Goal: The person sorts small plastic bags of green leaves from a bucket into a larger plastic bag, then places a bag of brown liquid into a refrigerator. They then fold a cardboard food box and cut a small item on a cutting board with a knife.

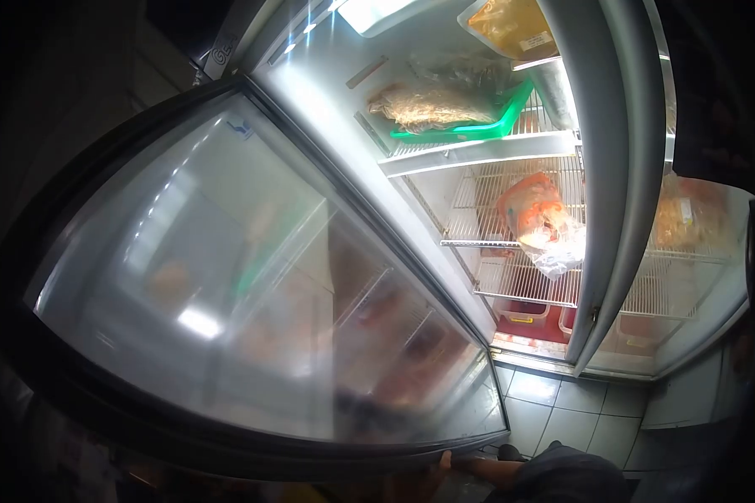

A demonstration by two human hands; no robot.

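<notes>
A fogged glass fridge door [252, 277] with a black frame stands swung open toward me and fills the left and middle of the view. At its lower edge, my right hand [455, 466] rests against the frame. The thumb shows on the edge and the fingers are hidden behind it. My forearm runs off to the lower right into a dark sleeve [566, 478]. My left hand is out of sight. Inside the lit fridge, a green tray [488, 127] with a bagged pale food sits on an upper shelf. An orange bagged item [538, 220] lies on a wire shelf below.
A grey centre post [625, 168] divides the fridge from its shut right-hand glass door [696, 251], with orange packs behind it. Red tubs [524, 317] sit on the bottom shelf. A container of yellow food [512, 25] is at the top. Tiled floor [554, 411] lies below.
</notes>
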